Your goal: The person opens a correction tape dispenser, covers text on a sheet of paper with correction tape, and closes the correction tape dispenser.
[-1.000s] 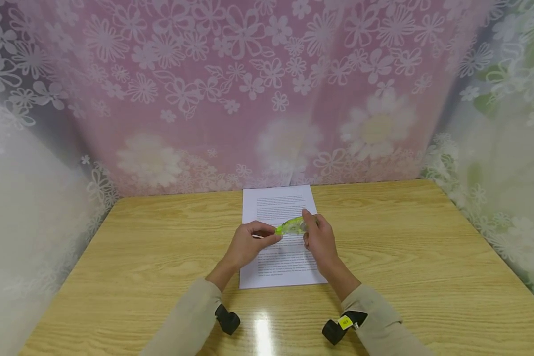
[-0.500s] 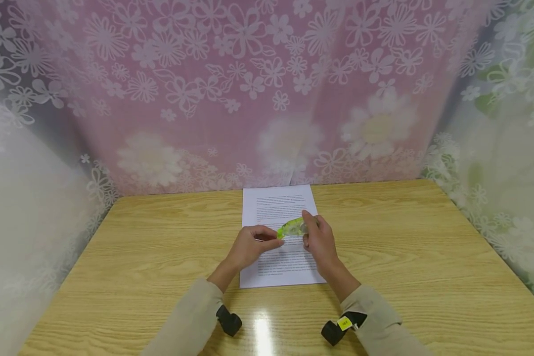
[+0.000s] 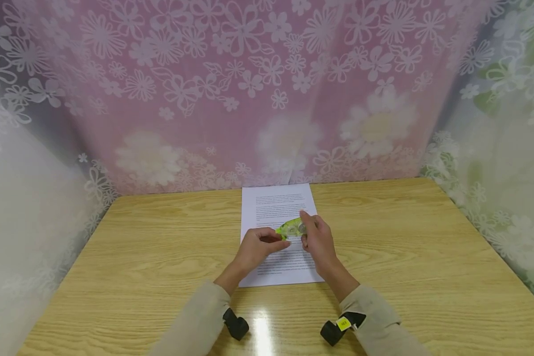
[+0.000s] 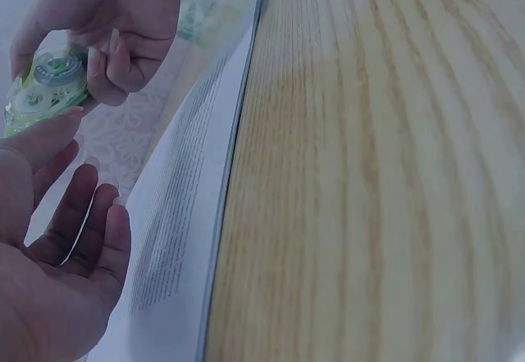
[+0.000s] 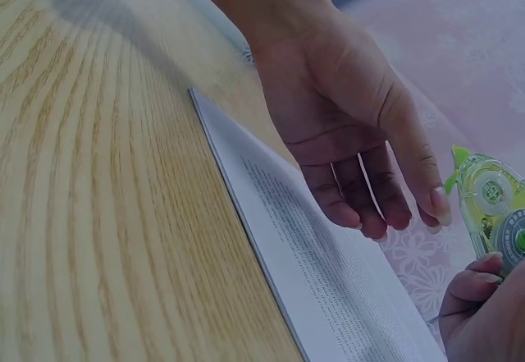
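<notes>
A translucent green correction tape [image 3: 290,228] is held above the printed paper by my right hand [image 3: 319,242]. The right thumb lies along its back end and the fingers curl beneath. At its narrow front end, the left hand [image 3: 258,248] has loosely bent fingers, its thumb and index by the green tip. In the right wrist view, a small green flap [image 5: 450,183] sticks out beside the left thumb; I cannot tell whether they touch. Clear casing and round reels show on the correction tape [image 4: 47,87] in the left wrist view.
A stack of printed paper [image 3: 252,203] lies on the wooden table [image 3: 169,247], its far edge close to the pink floral curtain [image 3: 267,99]. Pale floral curtains hang at both sides. A black wrist camera sits on each sleeve.
The left hand has moved slightly right and toward the person, its thumb now lower beside the tip. A green flap now shows below the correction tape's front end. The right hand has barely moved.
</notes>
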Motion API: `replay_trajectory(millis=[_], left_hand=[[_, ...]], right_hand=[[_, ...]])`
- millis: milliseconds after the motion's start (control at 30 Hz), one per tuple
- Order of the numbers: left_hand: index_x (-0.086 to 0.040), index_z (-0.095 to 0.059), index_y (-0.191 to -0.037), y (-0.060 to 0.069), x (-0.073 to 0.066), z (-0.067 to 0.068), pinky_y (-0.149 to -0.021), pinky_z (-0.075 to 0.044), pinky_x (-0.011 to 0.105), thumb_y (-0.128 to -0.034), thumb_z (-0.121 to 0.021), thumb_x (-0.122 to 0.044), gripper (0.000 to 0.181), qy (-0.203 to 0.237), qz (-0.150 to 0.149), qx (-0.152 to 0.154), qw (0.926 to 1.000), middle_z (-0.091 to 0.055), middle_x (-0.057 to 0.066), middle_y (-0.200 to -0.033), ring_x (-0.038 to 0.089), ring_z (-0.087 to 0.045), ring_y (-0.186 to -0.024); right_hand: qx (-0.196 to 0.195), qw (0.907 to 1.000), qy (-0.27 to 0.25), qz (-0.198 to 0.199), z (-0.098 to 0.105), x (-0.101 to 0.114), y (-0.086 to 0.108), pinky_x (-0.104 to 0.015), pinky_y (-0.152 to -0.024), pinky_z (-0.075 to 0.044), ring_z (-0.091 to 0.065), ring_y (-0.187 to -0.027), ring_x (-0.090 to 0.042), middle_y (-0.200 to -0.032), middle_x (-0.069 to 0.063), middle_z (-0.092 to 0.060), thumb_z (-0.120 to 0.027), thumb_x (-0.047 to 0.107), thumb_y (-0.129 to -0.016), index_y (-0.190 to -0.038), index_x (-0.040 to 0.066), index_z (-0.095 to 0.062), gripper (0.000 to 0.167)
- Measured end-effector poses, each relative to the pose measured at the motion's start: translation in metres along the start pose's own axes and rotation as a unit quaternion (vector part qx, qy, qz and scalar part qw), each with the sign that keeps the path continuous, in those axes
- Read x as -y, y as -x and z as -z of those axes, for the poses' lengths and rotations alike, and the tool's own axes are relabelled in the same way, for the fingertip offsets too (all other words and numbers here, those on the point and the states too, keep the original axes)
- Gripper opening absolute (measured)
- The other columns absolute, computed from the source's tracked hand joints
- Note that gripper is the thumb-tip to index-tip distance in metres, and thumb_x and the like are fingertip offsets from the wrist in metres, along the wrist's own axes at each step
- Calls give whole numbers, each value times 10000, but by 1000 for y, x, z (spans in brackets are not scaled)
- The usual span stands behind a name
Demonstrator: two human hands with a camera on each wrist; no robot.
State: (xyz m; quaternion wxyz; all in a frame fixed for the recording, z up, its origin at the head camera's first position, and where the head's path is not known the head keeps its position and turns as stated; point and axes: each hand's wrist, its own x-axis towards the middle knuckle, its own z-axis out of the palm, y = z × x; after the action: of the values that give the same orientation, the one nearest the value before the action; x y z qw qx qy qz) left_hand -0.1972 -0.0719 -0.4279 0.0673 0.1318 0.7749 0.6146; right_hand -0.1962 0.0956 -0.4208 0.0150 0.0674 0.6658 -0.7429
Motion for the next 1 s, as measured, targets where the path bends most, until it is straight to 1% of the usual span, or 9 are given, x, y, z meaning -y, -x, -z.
replay_trajectory(millis=[133,233,367,533,700,767,833,900,1000], left_hand=[[-19,-712,-816,-9,22,-4,-697,-512,297,-802,-791,-199,197,234,93,-24,9997,-693,60,-860,144,-635,-778],[-37,-720,-842,-9,23,-6,-709,-503,269,-789,-801,-236,221,311,185,-90,9993,-699,33,-877,151,-645,-812],[-53,-733,-885,-8,24,-7,-715,-500,266,-789,-799,-260,238,350,217,-123,9991,-702,11,-889,151,-646,-829],[-56,-739,-905,-8,25,-7,-722,-503,272,-798,-792,-261,237,387,280,-107,9988,-701,14,-893,156,-649,-837],[-75,-744,-877,-7,24,-7,-718,-499,276,-790,-798,-267,217,248,263,-139,9993,-699,0,-885,154,-644,-835],[-59,-736,-903,-8,24,-6,-729,-508,284,-790,-799,-265,243,206,218,-76,9995,-694,20,-910,164,-644,-847],[-42,-715,-970,-8,23,-3,-741,-518,296,-791,-800,-263,298,111,198,-4,9997,-682,50,-957,175,-642,-866],[-31,-687,-1057,-8,23,2,-748,-525,305,-791,-801,-250,363,-40,204,46,9998,-663,83,-1005,190,-635,-884],[-31,-649,-1145,-10,22,16,-747,-527,307,-793,-800,-215,425,-465,247,-42,9986,-637,108,-1044,199,-622,-896]], right_hand=[[26,10000,31,8,0,-7,-2,-220,-460,-280,-341,-503,-100,-631,-20,-386,-517,477,-960,-886,67,-453,422],[65,10000,60,14,0,-10,-1,-233,-471,-289,-346,-512,-114,-622,-29,-388,-508,489,-960,-902,65,-466,430],[49,9999,98,20,0,-11,-1,-248,-484,-290,-348,-516,-127,-613,-37,-386,-502,498,-960,-894,73,-466,432],[64,9998,162,-75,1,-11,0,-225,-458,-278,-343,-499,-111,-595,-34,-387,-530,541,-930,-891,76,-458,473],[82,9982,561,-180,2,-11,-1,-207,-465,-309,-364,-507,-99,-601,4,-415,-584,613,-858,-1027,81,-522,562],[105,9976,646,-210,3,-12,-2,-213,-477,-325,-370,-516,-103,-609,8,-419,-577,619,-859,-1073,72,-522,591],[101,9977,638,-207,4,-12,-3,-217,-480,-333,-372,-516,-101,-604,7,-420,-561,619,-870,-1088,60,-511,602],[90,9985,506,-165,6,-12,-3,-215,-471,-329,-379,-503,-98,-592,2,-427,-553,607,-881,-1089,55,-488,593],[52,9996,274,-55,9,-13,-4,-205,-445,-311,-387,-476,-88,-575,-3,-443,-561,588,-886,-1078,54,-463,576]])
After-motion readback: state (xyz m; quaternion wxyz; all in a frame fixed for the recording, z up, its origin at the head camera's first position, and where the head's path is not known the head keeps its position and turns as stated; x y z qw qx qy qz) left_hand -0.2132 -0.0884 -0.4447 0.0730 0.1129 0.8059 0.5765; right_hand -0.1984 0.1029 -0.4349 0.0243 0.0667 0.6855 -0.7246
